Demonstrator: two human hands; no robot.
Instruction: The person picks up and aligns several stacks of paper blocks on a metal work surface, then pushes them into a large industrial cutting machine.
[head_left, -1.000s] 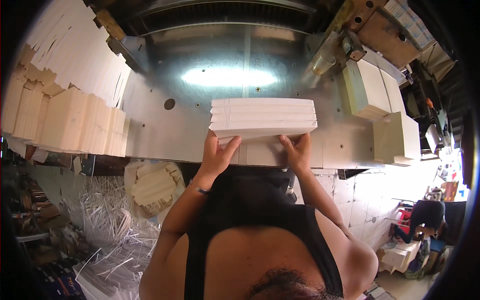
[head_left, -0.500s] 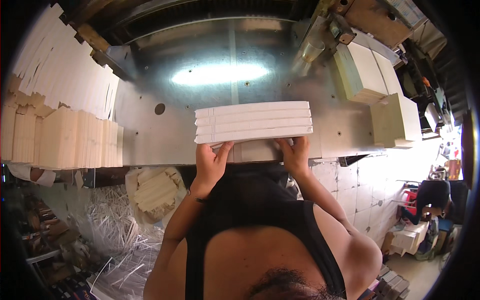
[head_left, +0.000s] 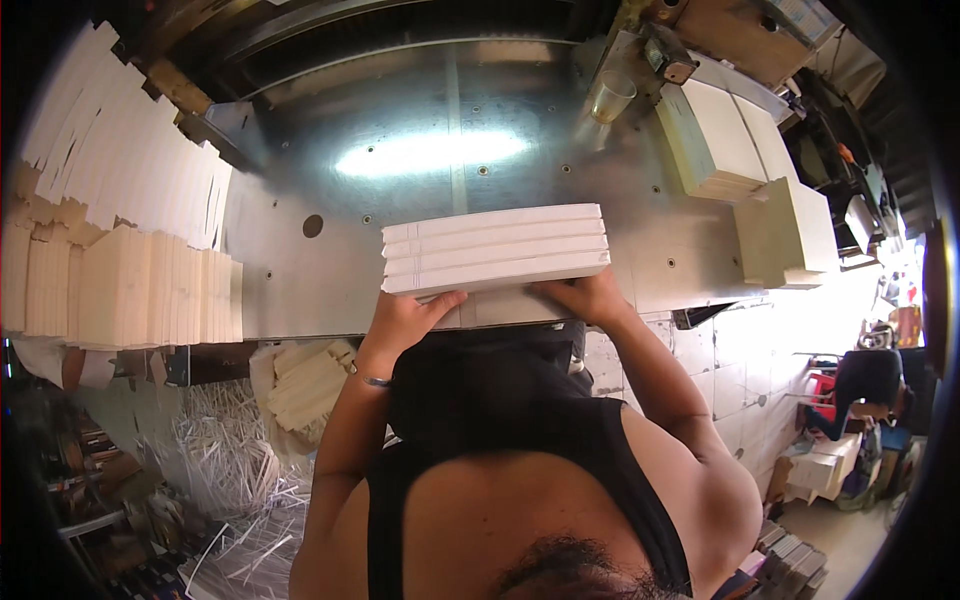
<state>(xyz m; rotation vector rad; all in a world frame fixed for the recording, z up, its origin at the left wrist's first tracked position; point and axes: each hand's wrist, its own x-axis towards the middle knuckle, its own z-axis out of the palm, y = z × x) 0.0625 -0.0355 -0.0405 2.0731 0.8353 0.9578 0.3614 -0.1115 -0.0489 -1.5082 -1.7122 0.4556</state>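
A stack of white paper blocks (head_left: 495, 248), several layers thick, stands at the front of the metal table (head_left: 400, 190) with its long layered side up. My left hand (head_left: 402, 318) grips its near left corner, thumb stretched inward along the near lower edge. At the near right corner my right hand (head_left: 592, 298) holds it the same way, thumb pointing inward. The fingers of both hands are partly hidden behind and under the stack.
Tall rows of cream paper stacks (head_left: 150, 285) fill the table's left side. Pale paper blocks (head_left: 785, 235) stand at the right, near a clear plastic cup (head_left: 613, 95). Below on the left lie a sack of paper offcuts (head_left: 305, 385) and shredded paper strips (head_left: 225, 450).
The paper stack has moved slightly left and tilted, its right end now higher. My hands have shifted outward toward its corners. The whole view has turned a little.
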